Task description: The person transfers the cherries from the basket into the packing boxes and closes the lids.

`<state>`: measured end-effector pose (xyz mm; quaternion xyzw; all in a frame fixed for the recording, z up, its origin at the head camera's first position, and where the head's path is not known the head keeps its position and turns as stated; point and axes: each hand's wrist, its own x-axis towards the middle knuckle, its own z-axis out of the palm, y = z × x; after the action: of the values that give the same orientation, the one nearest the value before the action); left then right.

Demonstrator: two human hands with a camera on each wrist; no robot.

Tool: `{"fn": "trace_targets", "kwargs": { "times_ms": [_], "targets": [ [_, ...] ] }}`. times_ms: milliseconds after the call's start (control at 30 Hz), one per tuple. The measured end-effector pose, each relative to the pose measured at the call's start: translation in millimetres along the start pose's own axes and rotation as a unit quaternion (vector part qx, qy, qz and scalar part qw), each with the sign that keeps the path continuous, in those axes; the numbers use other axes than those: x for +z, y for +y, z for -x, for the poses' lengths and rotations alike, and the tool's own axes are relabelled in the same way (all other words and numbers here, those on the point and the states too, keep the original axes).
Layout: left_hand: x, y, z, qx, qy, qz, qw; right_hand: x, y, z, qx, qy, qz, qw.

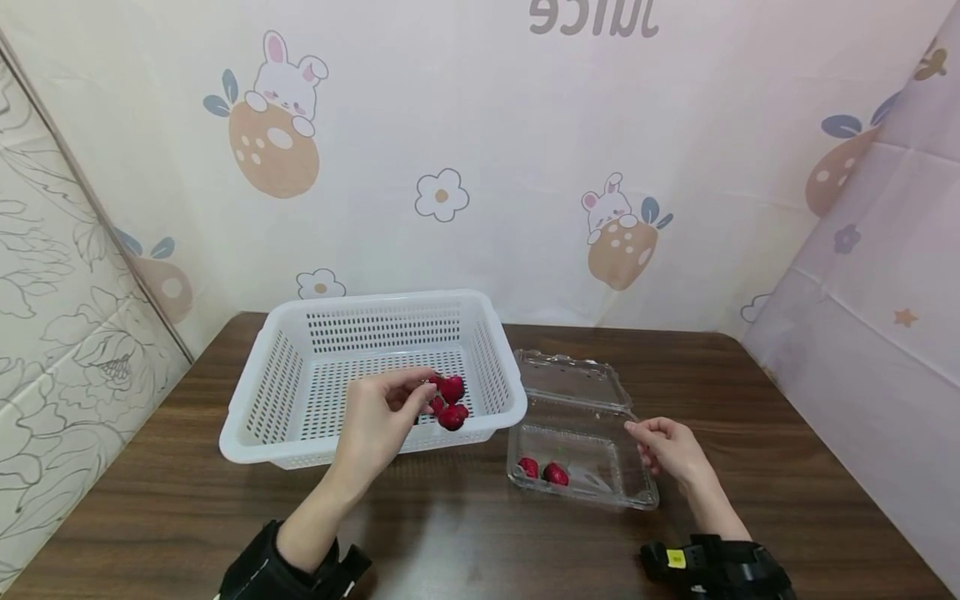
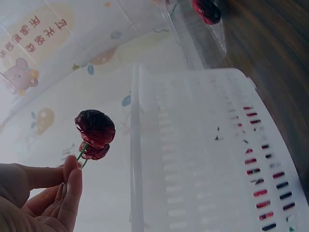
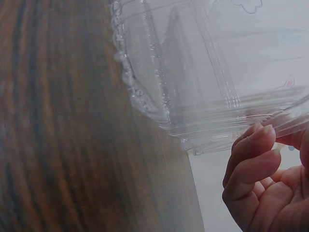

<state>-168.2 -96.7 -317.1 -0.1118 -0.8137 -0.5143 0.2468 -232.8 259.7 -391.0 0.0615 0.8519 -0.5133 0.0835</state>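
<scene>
My left hand [image 1: 381, 417] pinches the green stems of several red cherries [image 1: 452, 417] between thumb and fingertips, over the near right part of a white slotted plastic basket [image 1: 258, 400]. The left wrist view shows the held cherries [image 2: 95, 128] hanging out beyond the fingertips, dark and glossy. To the right lies a clear plastic clamshell box [image 1: 592, 493], its lid folded back towards the wall. My right hand [image 1: 667, 448] pinches the box's right edge, as the right wrist view also shows at the clear plastic [image 3: 193, 121]. Two red cherries [image 1: 555, 474] lie in the box's near left part.
Red and dark patches [image 2: 260, 193] show through the basket's slots in the left wrist view. Basket and box stand side by side on a dark wooden table [image 1: 480, 533]. Behind the table hangs a pale printed cloth [image 1: 510, 250], with another patterned panel at left.
</scene>
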Motion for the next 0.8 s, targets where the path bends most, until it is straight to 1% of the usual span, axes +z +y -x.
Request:
{"fn": "trace_targets", "kwargs": {
  "times_ms": [67,167,367,800],
  "targets": [
    [3.8,1.2,1.8,0.001,-0.004,0.014,0.9999,0.1,-0.6,0.1,-0.001,0.000,0.000,1.000],
    [10.5,2.4,4.5,0.005,-0.013,0.020,0.9997,0.2,-1.1,0.3,-0.004,0.000,0.002,1.000],
    [24.5,4.6,9.3,0.020,-0.026,0.013,0.9994,0.8,-0.9,0.2,-0.006,0.000,0.002,1.000],
    [56.6,9.2,20.1,0.031,-0.072,0.034,0.9964,0.8,-0.7,0.5,-0.006,0.001,0.005,1.000]
  ]
}}
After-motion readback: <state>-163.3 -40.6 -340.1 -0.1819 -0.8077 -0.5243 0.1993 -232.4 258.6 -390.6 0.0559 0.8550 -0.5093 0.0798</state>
